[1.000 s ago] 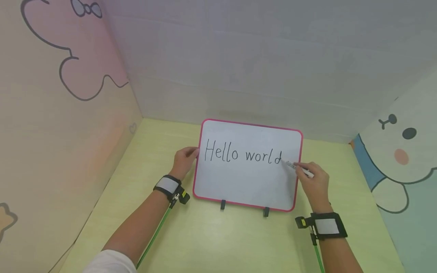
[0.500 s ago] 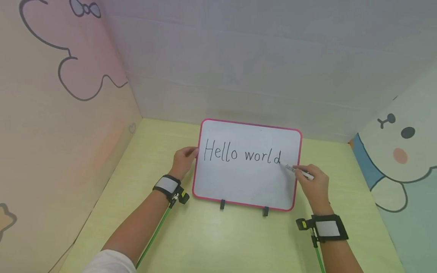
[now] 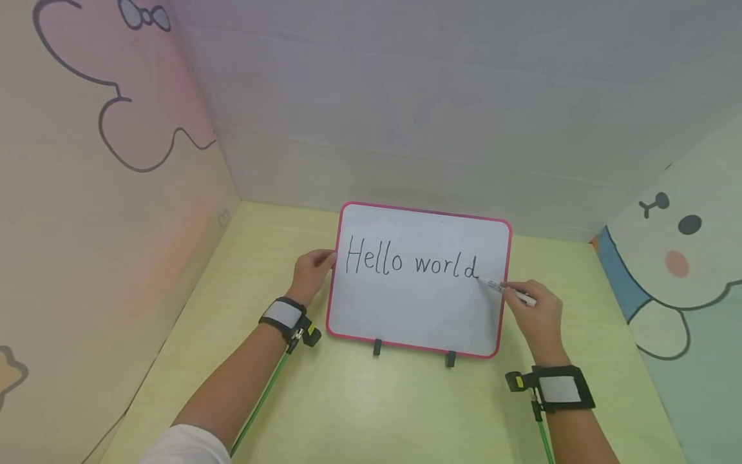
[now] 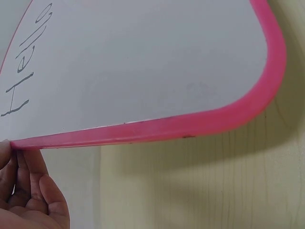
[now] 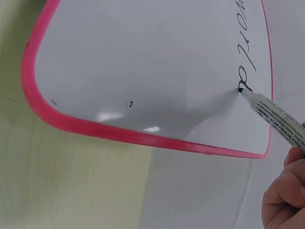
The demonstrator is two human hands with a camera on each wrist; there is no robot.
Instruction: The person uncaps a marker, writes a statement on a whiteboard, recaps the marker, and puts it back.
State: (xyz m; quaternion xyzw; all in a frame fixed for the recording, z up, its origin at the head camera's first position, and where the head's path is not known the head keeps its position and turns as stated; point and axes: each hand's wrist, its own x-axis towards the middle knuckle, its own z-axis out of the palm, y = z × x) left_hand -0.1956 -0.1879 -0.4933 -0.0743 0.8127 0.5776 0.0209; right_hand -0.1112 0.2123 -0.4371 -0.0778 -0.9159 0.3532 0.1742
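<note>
A pink-rimmed whiteboard (image 3: 411, 309) stands tilted back on the table, bearing the black words "Hello world". At its left rim my left hand (image 3: 311, 276) pinches the edge between thumb and fingers; the left wrist view shows the curled fingers (image 4: 35, 181) behind the pink frame. My right hand (image 3: 534, 316) grips a white marker (image 3: 513, 293) near the board's right edge. In the right wrist view the marker's black tip (image 5: 242, 88) meets the board at the foot of the "d".
Two small black feet (image 3: 377, 347) support the board's lower edge on the pale yellow table (image 3: 359, 412). A grey-white wall (image 3: 417, 129) rises behind. Cartoon-painted side walls (image 3: 116, 212) stand left and right. A green cable (image 3: 261, 406) runs from each wrist camera.
The marker tip has moved down along the stem of the "d" and slightly right at its foot, leaving a small tail. The left hand stays at the rim.
</note>
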